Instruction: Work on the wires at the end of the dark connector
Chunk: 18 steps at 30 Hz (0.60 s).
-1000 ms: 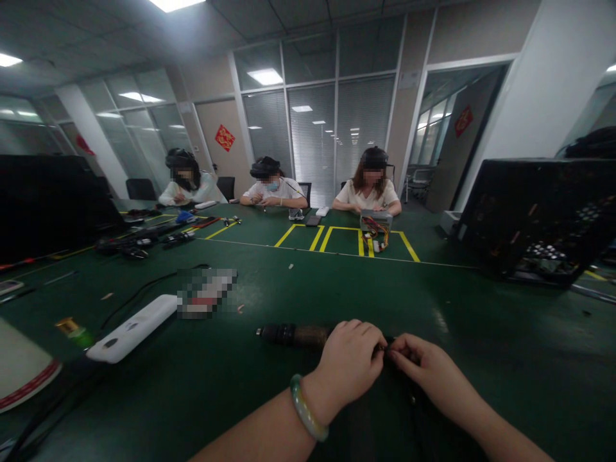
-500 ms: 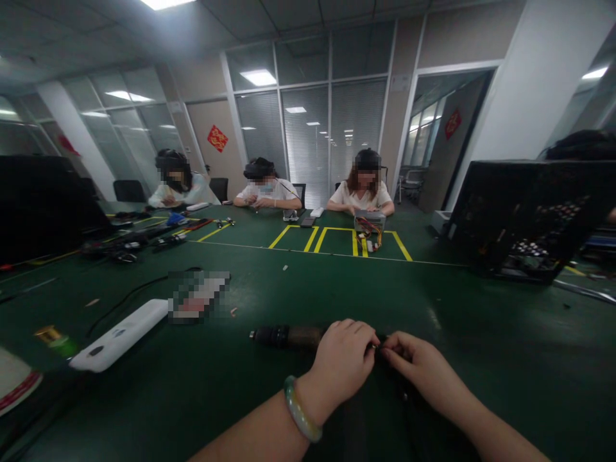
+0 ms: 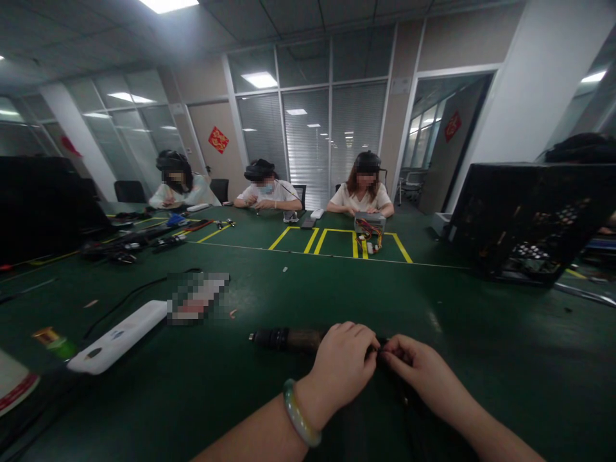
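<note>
My left hand [image 3: 344, 369] wraps over the dark cylindrical tool [image 3: 289, 338] lying on the green counter [image 3: 298, 282] straight ahead of me. My right hand [image 3: 416, 372] pinches something small at its near end; what it is I cannot tell. Keeping the barrel pressed flat should steady the pinch. A white power strip [image 3: 118, 337] and black cable [image 3: 129, 298] lie well left, nothing crowding me.

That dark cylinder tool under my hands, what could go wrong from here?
1. The dark cylinder tool lies on its side on the green table; it might roll if the left hand lifts.
2. Both the left and the right hand pinch close together, so any small part there could slip away unseen.
</note>
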### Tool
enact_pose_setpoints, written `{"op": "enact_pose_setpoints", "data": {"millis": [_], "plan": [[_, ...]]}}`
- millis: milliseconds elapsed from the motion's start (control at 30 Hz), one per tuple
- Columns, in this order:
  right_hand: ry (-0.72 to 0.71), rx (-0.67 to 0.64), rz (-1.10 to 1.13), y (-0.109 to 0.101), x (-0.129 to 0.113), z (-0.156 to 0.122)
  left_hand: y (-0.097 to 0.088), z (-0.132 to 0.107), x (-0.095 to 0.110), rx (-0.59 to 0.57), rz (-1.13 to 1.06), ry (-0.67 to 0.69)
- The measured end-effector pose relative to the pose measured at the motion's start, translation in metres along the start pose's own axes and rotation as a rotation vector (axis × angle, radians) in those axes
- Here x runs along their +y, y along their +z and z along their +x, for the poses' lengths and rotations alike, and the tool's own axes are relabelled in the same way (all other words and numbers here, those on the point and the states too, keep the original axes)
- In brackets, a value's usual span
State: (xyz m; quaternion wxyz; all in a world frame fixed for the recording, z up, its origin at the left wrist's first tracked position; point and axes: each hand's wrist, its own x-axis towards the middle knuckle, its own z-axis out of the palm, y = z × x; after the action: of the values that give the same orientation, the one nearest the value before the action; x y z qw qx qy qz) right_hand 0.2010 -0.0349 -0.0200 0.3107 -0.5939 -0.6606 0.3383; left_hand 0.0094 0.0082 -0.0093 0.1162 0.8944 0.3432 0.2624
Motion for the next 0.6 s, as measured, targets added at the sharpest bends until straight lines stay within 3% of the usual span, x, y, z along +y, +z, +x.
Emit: {"op": "enact_pose_setpoints", "data": {"millis": [600], "plan": [[0.003, -0.002, -0.004, -0.0005, 0.0027, 0.0001, -0.001, 0.0007, 0.0, -0.019, 0.017, 0.018]]}}
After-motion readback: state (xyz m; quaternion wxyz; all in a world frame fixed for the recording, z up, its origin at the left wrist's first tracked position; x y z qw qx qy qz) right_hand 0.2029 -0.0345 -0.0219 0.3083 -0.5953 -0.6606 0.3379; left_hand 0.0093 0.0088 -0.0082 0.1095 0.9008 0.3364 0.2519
